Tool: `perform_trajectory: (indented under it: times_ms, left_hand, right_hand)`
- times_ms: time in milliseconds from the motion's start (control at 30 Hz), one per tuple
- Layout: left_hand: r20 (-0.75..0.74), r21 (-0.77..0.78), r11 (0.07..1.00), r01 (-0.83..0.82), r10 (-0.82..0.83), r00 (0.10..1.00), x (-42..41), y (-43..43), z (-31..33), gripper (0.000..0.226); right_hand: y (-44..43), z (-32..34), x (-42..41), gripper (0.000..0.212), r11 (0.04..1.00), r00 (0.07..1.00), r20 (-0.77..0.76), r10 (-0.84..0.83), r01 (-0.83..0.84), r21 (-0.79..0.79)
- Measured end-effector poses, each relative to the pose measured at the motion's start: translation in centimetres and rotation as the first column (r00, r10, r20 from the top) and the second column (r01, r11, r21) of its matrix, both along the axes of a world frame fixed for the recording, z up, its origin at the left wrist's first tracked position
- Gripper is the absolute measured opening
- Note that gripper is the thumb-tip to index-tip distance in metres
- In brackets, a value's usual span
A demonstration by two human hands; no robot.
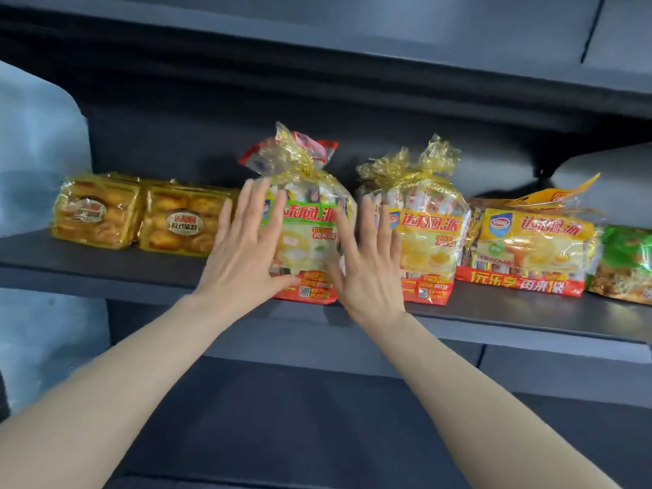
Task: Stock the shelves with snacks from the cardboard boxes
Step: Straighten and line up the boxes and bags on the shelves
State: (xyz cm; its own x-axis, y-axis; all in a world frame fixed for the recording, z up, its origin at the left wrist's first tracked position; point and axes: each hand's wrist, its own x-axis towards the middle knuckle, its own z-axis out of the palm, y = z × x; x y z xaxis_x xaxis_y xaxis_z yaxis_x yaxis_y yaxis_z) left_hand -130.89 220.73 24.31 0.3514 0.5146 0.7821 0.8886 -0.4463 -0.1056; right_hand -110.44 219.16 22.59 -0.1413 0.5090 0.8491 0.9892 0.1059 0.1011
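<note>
- Left hand (243, 248) and right hand (367, 266), fingers straight and spread, lie flat on the front of a tall yellow-and-red cellophane snack bag (303, 238), one at each side
- that snack bag stands upright on the dark grey shelf board (106, 266); gold-tied top; small wrapped packets inside
- just right of it: a matching second bag (427, 241); a tilted third bag (529, 248); a green pack (626, 262)
- left of it: two golden cake packs (95, 213); the left hand's fingers cover the nearer one's edge

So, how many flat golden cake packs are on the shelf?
2: left flat golden cake pack at far left, right golden pack beside it. Others may hide behind.
</note>
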Motion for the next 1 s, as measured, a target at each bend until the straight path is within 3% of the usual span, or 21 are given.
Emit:
perform_trajectory:
  times_ms: [100, 333, 567, 867, 1000]
  left_hand:
    - [-0.049, -0.07, 0.997, -0.02, 0.017, 0.999, -2.6, 1.7, -0.8, 0.139]
    - [0.058, -0.177, 0.977, 0.114, -0.105, 0.993, -1.7, 6.0, -2.3, 0.14]
    - [0.06, -0.237, 0.945, 0.228, -0.22, 0.974, -1.4, 10.6, -2.9, 0.131]
    - [0.063, -0.282, 0.941, 0.184, -0.173, 0.983, -2.2, 12.7, -3.2, 0.131]
    - [0.062, -0.272, 0.941, 0.203, -0.194, 0.979, -3.0, 11.9, -3.1, 0.132]
  right_hand:
    - [0.8, -0.4, -3.7, 0.089, 0.999, 0.997, 0.069, -0.029, 0.031, -0.03]
    - [4.3, -0.6, -4.9, 0.114, 0.984, 0.987, 0.071, -0.145, 0.151, -0.096]
    - [8.8, -1.1, -3.8, 0.117, 0.979, 0.984, 0.045, -0.174, 0.178, -0.104]
    - [11.2, -1.2, -5.3, 0.115, 0.982, 0.983, 0.071, -0.168, 0.173, -0.071]
    - [9.8, -1.1, -5.6, 0.104, 0.987, 0.986, 0.069, -0.152, 0.156, -0.043]
